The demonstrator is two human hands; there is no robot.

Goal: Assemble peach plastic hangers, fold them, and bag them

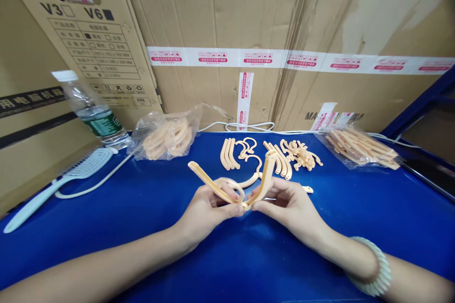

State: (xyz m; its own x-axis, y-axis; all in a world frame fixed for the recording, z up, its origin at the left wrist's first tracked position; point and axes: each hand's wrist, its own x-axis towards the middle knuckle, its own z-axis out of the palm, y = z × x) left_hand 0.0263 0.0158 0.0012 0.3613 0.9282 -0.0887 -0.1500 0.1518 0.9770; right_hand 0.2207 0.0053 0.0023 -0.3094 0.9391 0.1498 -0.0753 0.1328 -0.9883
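A peach-coloured plastic folding clothes hanger [266, 179] is held between my two hands, its two arms tilted up in a V. My left hand [206, 206] pinches it at the hook and the inner end of the left arm. The fingers of my right hand [293, 204] close round the lower part of the right arm, near the joint, which the fingertips partly cover. Just behind lies another hanger [250, 181], partly hidden by my hands. Beyond it are loose hanger arms [230, 154], a few hooks [250, 146], more arms [282, 163] and a pile of small hook pieces [302, 154].
Clear bags of ring-like parts [167, 138] and of hanger arms [360, 147] lie at the back. A water bottle [95, 113] and a pale blue hairbrush [71, 175] are on the left. A white cable [249, 128] runs along the cardboard boxes [220, 19] behind the blue table [227, 265].
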